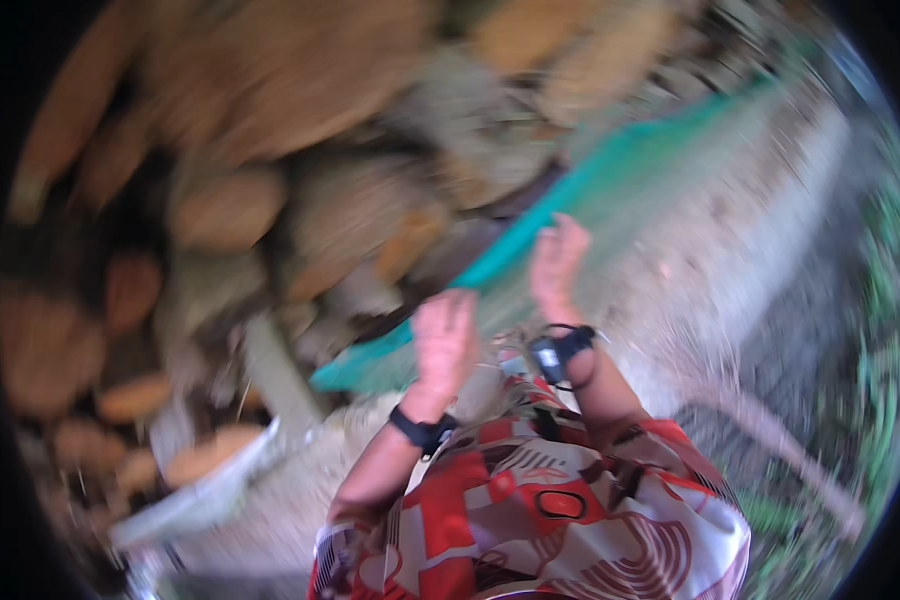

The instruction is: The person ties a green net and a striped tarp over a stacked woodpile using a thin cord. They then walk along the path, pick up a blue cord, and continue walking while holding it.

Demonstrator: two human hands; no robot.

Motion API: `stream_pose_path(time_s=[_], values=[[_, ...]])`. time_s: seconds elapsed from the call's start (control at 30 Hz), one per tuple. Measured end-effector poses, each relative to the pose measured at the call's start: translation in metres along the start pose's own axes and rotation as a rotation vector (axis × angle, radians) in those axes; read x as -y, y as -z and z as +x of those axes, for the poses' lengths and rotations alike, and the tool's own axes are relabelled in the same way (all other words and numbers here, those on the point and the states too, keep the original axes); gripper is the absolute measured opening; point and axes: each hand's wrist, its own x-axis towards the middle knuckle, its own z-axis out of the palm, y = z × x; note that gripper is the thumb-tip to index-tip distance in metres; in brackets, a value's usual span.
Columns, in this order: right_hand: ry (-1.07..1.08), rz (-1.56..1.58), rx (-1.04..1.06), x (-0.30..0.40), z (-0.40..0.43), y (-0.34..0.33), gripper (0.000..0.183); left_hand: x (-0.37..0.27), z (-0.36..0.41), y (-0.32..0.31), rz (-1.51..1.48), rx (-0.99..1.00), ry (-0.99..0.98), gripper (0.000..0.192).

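My left hand [445, 337] is raised in front of me at the lower edge of a strip of green mesh or sheeting [510, 240]; its fingers are blurred. Farther right and a little higher, my right hand [560, 262] overlaps the same strip, with the fingers bent. Whether either hand grips the strip cannot be made out. Each wrist bears a black strap, the right one with a small device [551, 358]. Beyond the strip lies a pile of cut logs and wood pieces [292, 75].
Pale bare ground [690, 255] runs along the near side of the strip. A grey post or board [277, 367] stands at the left, near a pale edge [202, 502]. A long pole or branch [787, 442] and green plants [881, 390] are at the right.
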Motion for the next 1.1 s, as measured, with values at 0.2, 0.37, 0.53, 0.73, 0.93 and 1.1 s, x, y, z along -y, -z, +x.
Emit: stream_pose_path(time_s=[0.2,0.37,0.53,0.73,0.93,1.1], values=[[-0.139,0.205,0.34,0.027,-0.016,0.012,0.019,0.009,-0.067,0.025,-0.153,0.086,0.084,0.049],[0.065,0.379,0.917,0.094,-0.099,0.037,0.014,0.02,-0.144,0.064,-0.181,0.159,0.318,0.031],[0.019,0.562,1.417,0.18,-0.198,0.029,0.013,0.032,-0.261,0.11,-0.229,-0.068,0.637,0.029],[0.327,0.611,1.639,0.312,-0.288,0.013,0.014,0.027,-0.437,0.176,-0.15,-0.363,0.913,0.024],[0.424,0.641,1.748,0.416,-0.387,-0.002,0.018,-0.025,-0.584,0.229,-0.051,-0.508,1.288,0.021],[0.534,0.722,1.843,0.492,-0.459,-0.016,0.018,-0.062,-0.662,0.253,-0.021,-0.611,1.598,0.02]])
